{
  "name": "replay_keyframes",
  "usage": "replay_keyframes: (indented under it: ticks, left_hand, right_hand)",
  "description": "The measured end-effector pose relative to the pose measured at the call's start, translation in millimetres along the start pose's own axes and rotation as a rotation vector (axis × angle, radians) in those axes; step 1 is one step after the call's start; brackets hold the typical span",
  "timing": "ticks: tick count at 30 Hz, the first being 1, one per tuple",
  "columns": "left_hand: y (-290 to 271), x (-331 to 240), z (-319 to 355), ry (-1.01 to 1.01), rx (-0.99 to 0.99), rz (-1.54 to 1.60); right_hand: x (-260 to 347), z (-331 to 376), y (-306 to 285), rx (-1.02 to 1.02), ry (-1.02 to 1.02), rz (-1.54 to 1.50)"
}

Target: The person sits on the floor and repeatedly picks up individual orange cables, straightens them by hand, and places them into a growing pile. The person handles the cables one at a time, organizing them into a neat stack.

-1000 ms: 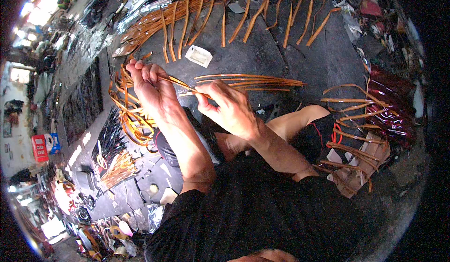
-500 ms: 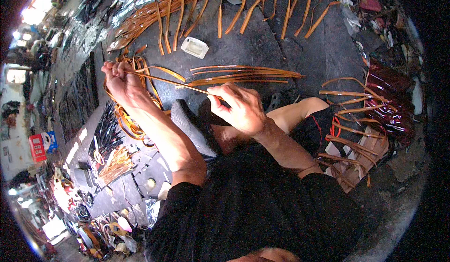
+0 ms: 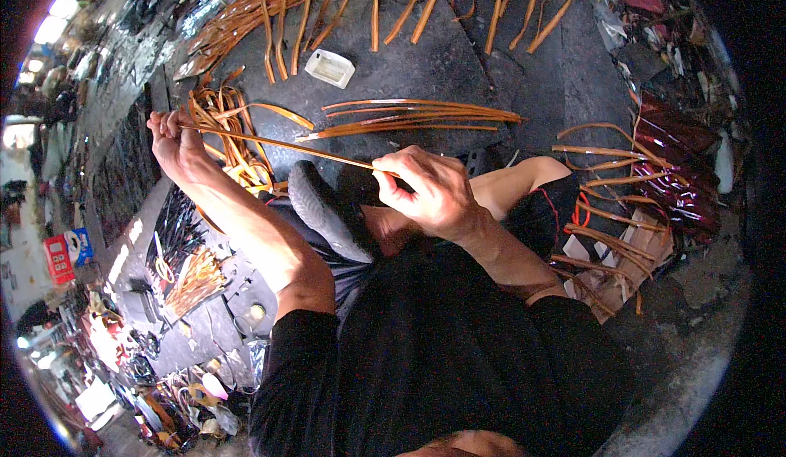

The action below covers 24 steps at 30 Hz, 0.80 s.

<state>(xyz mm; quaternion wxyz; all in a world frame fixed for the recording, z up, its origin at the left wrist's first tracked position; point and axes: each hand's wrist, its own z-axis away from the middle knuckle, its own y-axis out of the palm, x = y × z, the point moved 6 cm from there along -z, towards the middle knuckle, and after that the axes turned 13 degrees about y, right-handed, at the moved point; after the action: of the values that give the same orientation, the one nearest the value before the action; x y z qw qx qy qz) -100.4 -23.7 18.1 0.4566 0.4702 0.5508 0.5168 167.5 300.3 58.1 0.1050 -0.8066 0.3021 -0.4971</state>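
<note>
A thin brown strip (image 3: 282, 144) is stretched taut between my two hands. At its left end my left hand (image 3: 178, 146) is closed on it, arm reaching out to the far left. My right hand (image 3: 426, 189) pinches the other end above my lap. Just beyond the strip, several glossy brown strips (image 3: 417, 117) lie side by side on the dark floor. A looped heap of brown strips (image 3: 233, 121) lies beside and below my left forearm. Whether the held strip joins that heap cannot be seen.
A small white tray (image 3: 330, 69) sits on the floor ahead. Beyond it, several strips (image 3: 375, 23) are laid out in a row. More strips lie at right near a dark red glossy sheet (image 3: 655, 158). A grey shoe sole (image 3: 323, 211) is below my hands. Black strands (image 3: 176, 232) lie at left.
My left hand has moved outward to the left, so the hands are wider apart and a longer length of strip shows between them. My right hand has shifted only slightly.
</note>
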Motion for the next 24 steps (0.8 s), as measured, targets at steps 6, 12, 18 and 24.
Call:
replay_keyframes:
  ticks: [6, 12, 18, 24]
  left_hand:
    - [-22.3, -13.5, -14.6, 0.087, -0.077, -0.098]
    - [-49.8, -29.8, -36.6, 0.133, -0.143, -0.149]
    - [-102.2, -57.8, -74.6, 0.182, -0.129, -0.276]
    - [-137.3, -168.5, -137.9, 0.393, 0.501, -1.007]
  right_hand:
    - [-4.1, 5.7, -5.9, 0.008, 0.016, 0.037]
    - [-8.6, 14.4, -13.4, 0.008, 0.018, 0.070]
    - [-17.0, 25.0, -22.7, 0.052, 0.052, 0.153]
    - [-16.6, 29.8, -26.7, 0.108, 0.024, 0.147]
